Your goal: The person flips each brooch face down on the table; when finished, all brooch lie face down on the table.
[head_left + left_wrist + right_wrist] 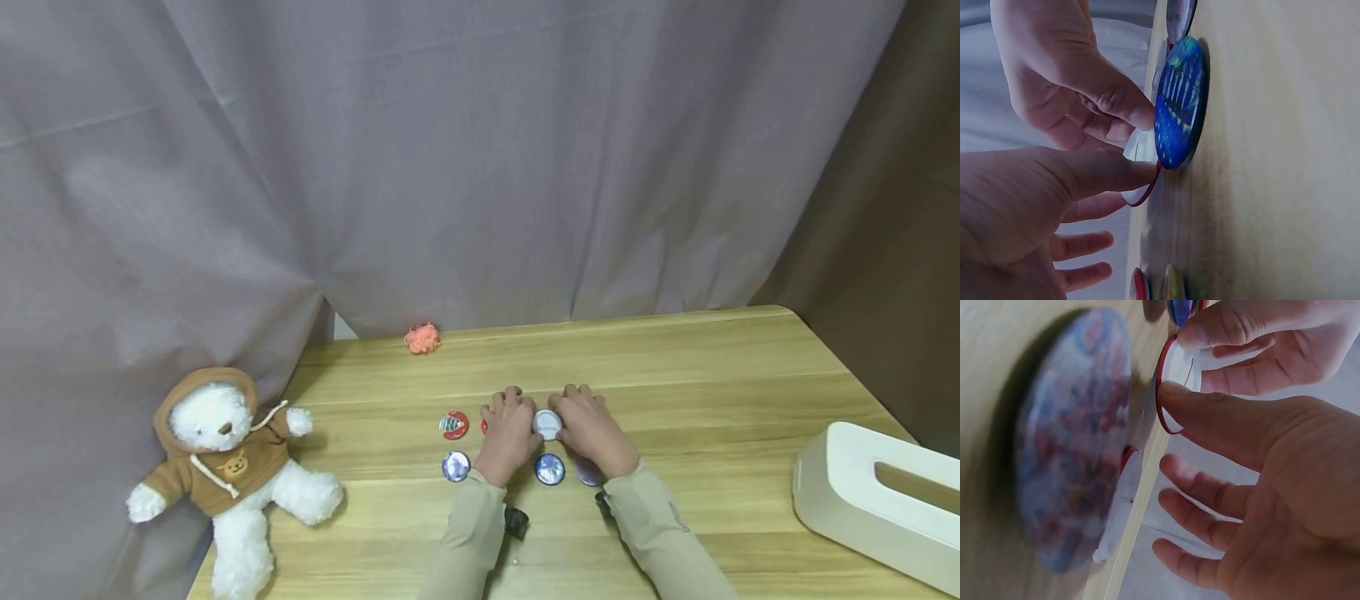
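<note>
Between the two hands is a round pin-back badge, its white back turned up toward the head camera, its rim red. My left hand pinches it at one edge, thumb in front; my right hand pinches the opposite edge. In the right wrist view the badge stands tilted, a pin wire across its back. A blue badge lies just nearer, and a purple badge is partly under the right wrist. Left of my hand are a red-and-white badge and a bluish badge. Another red badge is mostly hidden.
A white plush bear in a brown hoodie sits at the left. A coral tangle of yarn-like material lies at the back edge of the wooden table. At the right stands a white box with a slot. Grey curtain hangs behind.
</note>
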Action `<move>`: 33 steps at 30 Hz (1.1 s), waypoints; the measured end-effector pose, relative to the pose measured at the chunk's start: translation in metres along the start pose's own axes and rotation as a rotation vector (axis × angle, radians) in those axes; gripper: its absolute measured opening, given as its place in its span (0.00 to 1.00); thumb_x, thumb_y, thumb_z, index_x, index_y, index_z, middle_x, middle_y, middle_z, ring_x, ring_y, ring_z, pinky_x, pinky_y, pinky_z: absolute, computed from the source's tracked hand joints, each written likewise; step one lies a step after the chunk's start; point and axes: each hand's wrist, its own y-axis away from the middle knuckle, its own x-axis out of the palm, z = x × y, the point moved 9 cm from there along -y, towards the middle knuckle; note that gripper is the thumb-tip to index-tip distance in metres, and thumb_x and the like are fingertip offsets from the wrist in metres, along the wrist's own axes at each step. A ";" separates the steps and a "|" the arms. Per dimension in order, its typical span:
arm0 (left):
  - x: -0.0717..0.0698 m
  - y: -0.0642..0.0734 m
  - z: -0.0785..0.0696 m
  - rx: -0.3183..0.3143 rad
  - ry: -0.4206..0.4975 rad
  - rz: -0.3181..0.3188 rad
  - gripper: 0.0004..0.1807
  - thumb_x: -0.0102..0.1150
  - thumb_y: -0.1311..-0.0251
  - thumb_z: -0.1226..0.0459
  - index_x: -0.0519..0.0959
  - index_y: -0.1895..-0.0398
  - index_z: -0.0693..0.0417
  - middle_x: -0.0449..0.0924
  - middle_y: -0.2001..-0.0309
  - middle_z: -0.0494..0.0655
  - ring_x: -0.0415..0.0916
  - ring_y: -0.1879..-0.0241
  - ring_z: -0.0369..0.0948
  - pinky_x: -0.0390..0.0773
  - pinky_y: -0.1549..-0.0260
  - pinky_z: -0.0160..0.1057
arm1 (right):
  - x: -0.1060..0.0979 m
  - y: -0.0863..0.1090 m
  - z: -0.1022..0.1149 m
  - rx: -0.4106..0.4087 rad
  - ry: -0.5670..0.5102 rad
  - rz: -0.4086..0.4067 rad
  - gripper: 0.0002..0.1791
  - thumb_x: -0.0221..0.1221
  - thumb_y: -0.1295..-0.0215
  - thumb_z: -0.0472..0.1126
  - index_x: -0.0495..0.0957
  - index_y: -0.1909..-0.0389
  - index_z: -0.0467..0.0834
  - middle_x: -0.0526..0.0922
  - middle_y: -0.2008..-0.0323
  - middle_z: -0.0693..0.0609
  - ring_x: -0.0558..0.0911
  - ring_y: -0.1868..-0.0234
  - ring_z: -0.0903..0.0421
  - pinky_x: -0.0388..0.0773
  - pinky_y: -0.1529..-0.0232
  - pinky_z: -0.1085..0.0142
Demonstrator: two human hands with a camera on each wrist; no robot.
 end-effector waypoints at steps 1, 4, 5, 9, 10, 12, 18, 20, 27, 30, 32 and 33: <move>0.000 0.000 0.000 0.001 -0.004 0.001 0.12 0.76 0.54 0.64 0.81 0.70 0.54 0.74 0.41 0.59 0.68 0.42 0.57 0.65 0.50 0.61 | 0.001 0.000 0.000 0.007 0.003 0.001 0.11 0.70 0.49 0.30 0.77 0.69 0.41 0.71 0.70 0.48 0.69 0.64 0.46 0.69 0.63 0.50; 0.002 0.000 -0.001 0.001 -0.019 0.021 0.12 0.75 0.52 0.63 0.80 0.69 0.55 0.73 0.39 0.60 0.66 0.39 0.58 0.65 0.49 0.62 | 0.002 0.000 -0.001 0.021 0.008 0.002 0.09 0.69 0.48 0.30 0.78 0.69 0.41 0.70 0.69 0.47 0.69 0.63 0.45 0.69 0.62 0.49; 0.003 0.000 -0.001 0.001 -0.022 0.028 0.12 0.75 0.51 0.63 0.80 0.69 0.55 0.72 0.38 0.60 0.65 0.39 0.58 0.65 0.48 0.62 | 0.003 0.000 -0.001 0.025 0.010 0.005 0.09 0.69 0.47 0.30 0.79 0.69 0.41 0.70 0.69 0.47 0.68 0.62 0.45 0.69 0.61 0.49; 0.003 0.001 -0.003 0.013 -0.032 0.046 0.11 0.73 0.48 0.62 0.80 0.68 0.56 0.70 0.36 0.61 0.64 0.37 0.59 0.64 0.47 0.64 | 0.007 -0.002 -0.003 0.047 0.020 0.031 0.07 0.67 0.45 0.30 0.81 0.66 0.40 0.71 0.67 0.46 0.68 0.61 0.44 0.68 0.59 0.47; 0.003 0.002 -0.003 0.016 -0.038 0.049 0.11 0.73 0.47 0.62 0.80 0.67 0.56 0.70 0.36 0.61 0.64 0.37 0.59 0.64 0.47 0.64 | 0.007 -0.002 -0.003 0.049 0.024 0.041 0.08 0.67 0.44 0.29 0.82 0.64 0.40 0.71 0.67 0.46 0.68 0.61 0.44 0.69 0.59 0.47; 0.003 0.002 -0.004 0.020 -0.050 0.055 0.10 0.72 0.46 0.62 0.80 0.67 0.56 0.71 0.38 0.59 0.65 0.40 0.57 0.64 0.48 0.64 | 0.010 -0.002 -0.003 0.055 0.030 0.065 0.08 0.66 0.43 0.29 0.82 0.62 0.39 0.72 0.66 0.45 0.69 0.60 0.44 0.69 0.58 0.46; 0.005 0.004 -0.003 0.014 -0.073 0.068 0.06 0.68 0.48 0.68 0.80 0.69 0.56 0.73 0.47 0.55 0.67 0.45 0.55 0.64 0.50 0.64 | 0.012 -0.001 0.000 0.055 0.043 0.096 0.09 0.65 0.42 0.29 0.82 0.60 0.38 0.72 0.65 0.45 0.69 0.60 0.44 0.71 0.59 0.47; 0.005 0.004 -0.002 0.006 -0.081 0.073 0.05 0.67 0.48 0.68 0.80 0.68 0.56 0.73 0.47 0.55 0.67 0.45 0.55 0.64 0.49 0.65 | 0.012 -0.001 0.001 0.048 0.045 0.089 0.08 0.65 0.42 0.29 0.82 0.60 0.38 0.73 0.66 0.45 0.70 0.60 0.44 0.71 0.60 0.48; 0.006 0.004 -0.003 0.008 -0.084 0.083 0.05 0.65 0.47 0.69 0.81 0.67 0.56 0.74 0.43 0.56 0.67 0.42 0.56 0.63 0.49 0.65 | 0.010 0.001 0.003 0.026 0.047 0.083 0.07 0.65 0.41 0.29 0.81 0.62 0.38 0.73 0.66 0.46 0.70 0.61 0.45 0.70 0.63 0.50; 0.006 0.003 -0.003 0.018 -0.069 0.076 0.05 0.64 0.47 0.70 0.81 0.66 0.56 0.75 0.44 0.56 0.67 0.42 0.56 0.63 0.49 0.65 | 0.009 0.001 0.003 0.017 0.045 0.075 0.07 0.64 0.41 0.28 0.80 0.62 0.38 0.73 0.66 0.46 0.70 0.61 0.44 0.70 0.62 0.49; 0.005 0.003 -0.003 0.023 -0.055 0.070 0.05 0.63 0.47 0.71 0.81 0.66 0.56 0.75 0.45 0.56 0.67 0.42 0.56 0.63 0.49 0.65 | 0.008 0.002 0.003 0.010 0.045 0.067 0.08 0.63 0.40 0.28 0.80 0.61 0.38 0.73 0.66 0.46 0.71 0.61 0.44 0.70 0.61 0.48; 0.005 0.003 -0.003 0.023 -0.047 0.069 0.05 0.62 0.47 0.71 0.81 0.66 0.56 0.75 0.45 0.56 0.67 0.42 0.56 0.63 0.49 0.66 | 0.008 0.002 0.004 0.009 0.043 0.064 0.08 0.62 0.40 0.27 0.80 0.60 0.37 0.74 0.65 0.46 0.71 0.60 0.43 0.71 0.61 0.48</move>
